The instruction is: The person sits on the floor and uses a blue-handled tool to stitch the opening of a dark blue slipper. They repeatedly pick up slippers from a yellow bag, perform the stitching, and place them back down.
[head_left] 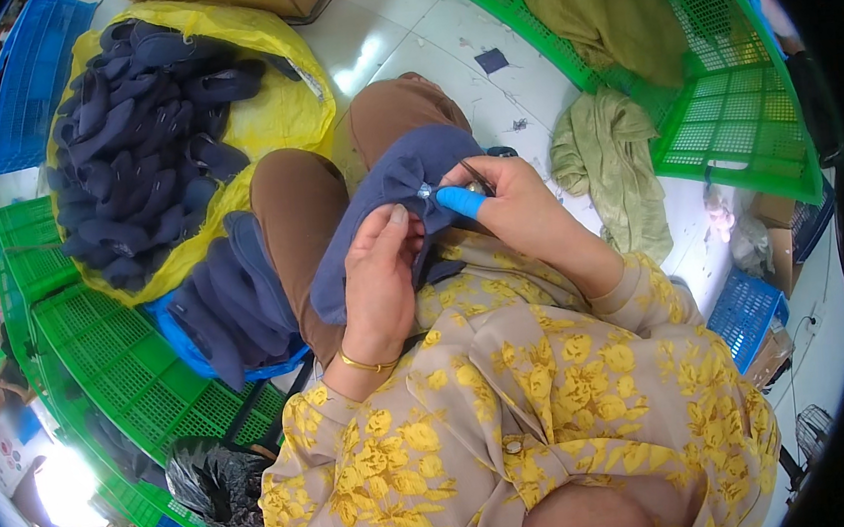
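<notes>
A navy cloth shoe (353, 219) lies across my lap, with a gathered bow and a small shiny ornament (425, 192) on it. My left hand (382, 267) is closed on the near edge of the cloth, thumb on top and fingers partly hidden beneath. From the right, my right hand (512, 200) pinches the shoe beside the ornament. Blue tape (461, 202) wraps one of its digits. A slim dark pointed tool (475, 174) also shows between its fingers; its kind is unclear.
To the left stands a yellow bag (312, 97) heaped with navy shoes. More navy cloth pieces (235, 300) are stacked beside my leg. Green crates (109, 356) flank me on the left, and another green crate (731, 126) holds olive cloth. Pale green cloth (609, 167) lies on the floor.
</notes>
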Demonstrator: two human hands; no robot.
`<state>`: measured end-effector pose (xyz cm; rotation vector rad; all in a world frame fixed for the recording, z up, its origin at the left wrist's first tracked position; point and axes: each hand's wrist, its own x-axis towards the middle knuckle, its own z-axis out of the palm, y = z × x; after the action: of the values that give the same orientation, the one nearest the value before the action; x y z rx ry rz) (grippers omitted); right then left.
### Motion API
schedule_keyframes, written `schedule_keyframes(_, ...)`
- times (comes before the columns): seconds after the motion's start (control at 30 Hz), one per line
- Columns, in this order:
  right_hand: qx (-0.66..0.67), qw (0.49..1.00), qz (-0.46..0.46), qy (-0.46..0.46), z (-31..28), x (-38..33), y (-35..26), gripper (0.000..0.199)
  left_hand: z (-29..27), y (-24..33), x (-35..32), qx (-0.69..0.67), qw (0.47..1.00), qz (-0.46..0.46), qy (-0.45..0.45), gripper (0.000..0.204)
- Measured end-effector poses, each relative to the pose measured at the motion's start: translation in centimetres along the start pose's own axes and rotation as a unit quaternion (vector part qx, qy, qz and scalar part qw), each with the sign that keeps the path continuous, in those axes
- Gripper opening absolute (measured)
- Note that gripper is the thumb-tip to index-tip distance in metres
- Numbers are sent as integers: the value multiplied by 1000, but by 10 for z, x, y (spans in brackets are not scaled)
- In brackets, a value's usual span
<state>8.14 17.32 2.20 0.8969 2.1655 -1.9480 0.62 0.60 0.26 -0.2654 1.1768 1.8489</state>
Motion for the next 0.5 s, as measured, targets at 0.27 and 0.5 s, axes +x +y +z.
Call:
schedule_keyframes(0.27,-6,1000,-5,19,2,3,2,15,13,9,3,20,999,-15,33,14)
schedule_keyframes(0.5,-2,999,-2,33,4,-4,-3,14,31,11,7,144,985,-2,99,20)
